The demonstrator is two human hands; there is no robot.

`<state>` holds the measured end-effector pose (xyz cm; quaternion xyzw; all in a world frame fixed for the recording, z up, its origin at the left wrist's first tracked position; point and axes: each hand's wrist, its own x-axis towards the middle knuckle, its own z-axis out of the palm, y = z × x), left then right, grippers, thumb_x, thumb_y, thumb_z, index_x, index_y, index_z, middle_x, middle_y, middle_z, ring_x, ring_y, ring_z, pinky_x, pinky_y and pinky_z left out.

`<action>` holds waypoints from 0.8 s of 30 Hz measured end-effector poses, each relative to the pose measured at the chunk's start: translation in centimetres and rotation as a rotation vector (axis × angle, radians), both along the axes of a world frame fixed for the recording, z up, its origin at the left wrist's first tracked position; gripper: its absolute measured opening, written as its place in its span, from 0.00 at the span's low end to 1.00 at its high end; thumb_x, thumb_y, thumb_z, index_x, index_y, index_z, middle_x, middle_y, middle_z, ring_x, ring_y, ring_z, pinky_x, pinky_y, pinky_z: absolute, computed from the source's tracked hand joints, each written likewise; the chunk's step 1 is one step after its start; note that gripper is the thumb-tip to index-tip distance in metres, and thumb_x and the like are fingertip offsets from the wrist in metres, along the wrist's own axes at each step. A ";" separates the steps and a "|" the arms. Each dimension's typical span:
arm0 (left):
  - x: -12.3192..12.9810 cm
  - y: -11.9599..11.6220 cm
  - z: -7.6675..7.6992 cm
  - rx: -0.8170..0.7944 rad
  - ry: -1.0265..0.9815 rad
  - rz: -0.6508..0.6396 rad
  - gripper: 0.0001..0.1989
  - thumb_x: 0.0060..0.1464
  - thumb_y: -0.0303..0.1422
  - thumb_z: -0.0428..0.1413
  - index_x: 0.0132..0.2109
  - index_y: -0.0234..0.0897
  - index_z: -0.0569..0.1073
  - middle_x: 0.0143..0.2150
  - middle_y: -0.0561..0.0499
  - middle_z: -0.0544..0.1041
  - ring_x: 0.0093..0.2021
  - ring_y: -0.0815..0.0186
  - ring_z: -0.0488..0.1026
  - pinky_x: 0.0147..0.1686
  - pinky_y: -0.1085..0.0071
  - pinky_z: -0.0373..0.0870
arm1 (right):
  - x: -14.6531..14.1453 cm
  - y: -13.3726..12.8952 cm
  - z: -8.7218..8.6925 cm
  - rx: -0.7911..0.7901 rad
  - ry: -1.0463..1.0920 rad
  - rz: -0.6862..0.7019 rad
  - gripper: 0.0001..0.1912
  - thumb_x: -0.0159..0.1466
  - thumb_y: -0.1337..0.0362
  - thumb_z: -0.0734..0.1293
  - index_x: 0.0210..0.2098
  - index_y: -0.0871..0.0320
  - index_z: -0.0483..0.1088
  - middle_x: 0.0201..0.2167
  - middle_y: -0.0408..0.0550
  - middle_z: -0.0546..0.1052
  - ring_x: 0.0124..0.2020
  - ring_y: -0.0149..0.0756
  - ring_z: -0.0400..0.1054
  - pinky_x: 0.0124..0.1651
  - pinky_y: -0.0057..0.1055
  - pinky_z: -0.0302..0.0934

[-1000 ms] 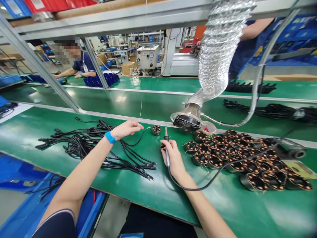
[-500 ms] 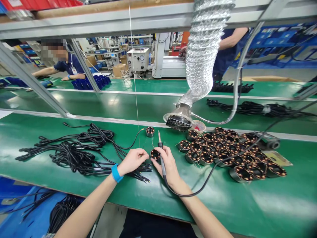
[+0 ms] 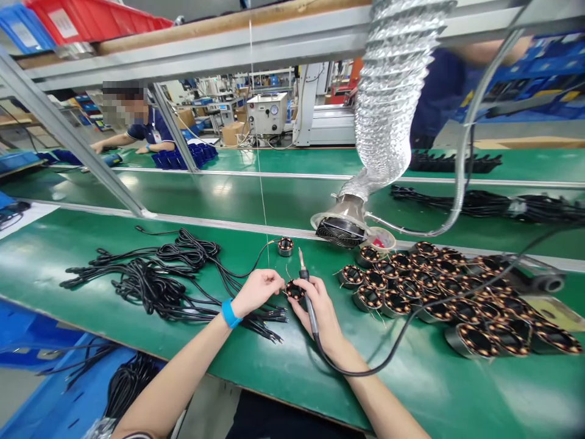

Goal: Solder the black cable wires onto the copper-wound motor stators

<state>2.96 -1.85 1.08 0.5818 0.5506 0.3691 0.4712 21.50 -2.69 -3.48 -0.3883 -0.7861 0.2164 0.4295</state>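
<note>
In my right hand (image 3: 323, 312) are a soldering iron (image 3: 312, 314), tip pointing up and away, and a small motor stator (image 3: 295, 290) with copper windings, held by the fingertips. A thin wire sticks up from the stator's far side. My left hand (image 3: 259, 290), with a blue band at the wrist, is pinched just left of the stator, close to its wire ends; what lies between the fingertips is too small to make out. Behind them stands another stator (image 3: 286, 246), with a black cable reaching it. Bundled black cables (image 3: 150, 289) lie to the left, their stripped ends near my left wrist.
Several stators (image 3: 420, 283) crowd the right side of the green bench. A fume-extraction duct (image 3: 388, 91) hangs above the bench with its fan hood (image 3: 340, 228) low. The iron's cord (image 3: 393, 341) loops over my right forearm. A round tub (image 3: 379, 239) sits behind the stators.
The whole view has shifted, so things sit further right. My left fingertips have drawn slightly up from beside the stator. My right hand keeps the same hold. A person's arm at the back right has moved.
</note>
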 end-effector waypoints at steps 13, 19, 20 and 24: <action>-1.4 2.4 0.7 0.248 0.364 -0.205 0.18 0.64 0.40 0.48 0.43 0.35 0.80 0.29 0.50 0.76 0.31 0.67 0.70 0.35 0.72 0.63 | 1.0 0.1 0.2 -0.101 0.073 0.121 0.23 0.62 0.71 0.66 0.55 0.49 0.62 0.50 0.50 0.65 0.48 0.39 0.69 0.53 0.39 0.67; -2.7 2.9 1.0 0.197 0.495 -0.367 0.14 0.60 0.36 0.53 0.31 0.35 0.79 0.28 0.50 0.75 0.29 0.68 0.68 0.32 0.73 0.60 | 1.0 0.2 0.2 -0.110 0.072 0.114 0.22 0.63 0.70 0.66 0.55 0.49 0.63 0.49 0.50 0.64 0.47 0.38 0.70 0.52 0.38 0.68; -2.6 2.7 0.8 0.118 0.416 -0.358 0.14 0.60 0.37 0.53 0.31 0.34 0.78 0.25 0.52 0.73 0.26 0.70 0.65 0.29 0.74 0.58 | 1.0 0.2 0.2 -0.109 0.068 0.110 0.22 0.63 0.69 0.66 0.55 0.49 0.63 0.49 0.50 0.64 0.48 0.38 0.70 0.52 0.38 0.68; -0.8 1.9 -0.4 -0.211 -0.033 -0.158 0.20 0.57 0.46 0.55 0.34 0.31 0.77 0.18 0.59 0.60 0.17 0.75 0.50 0.19 0.75 0.45 | 0.9 0.3 0.3 -0.102 0.063 0.112 0.22 0.63 0.69 0.66 0.56 0.49 0.63 0.50 0.50 0.65 0.49 0.39 0.69 0.54 0.39 0.67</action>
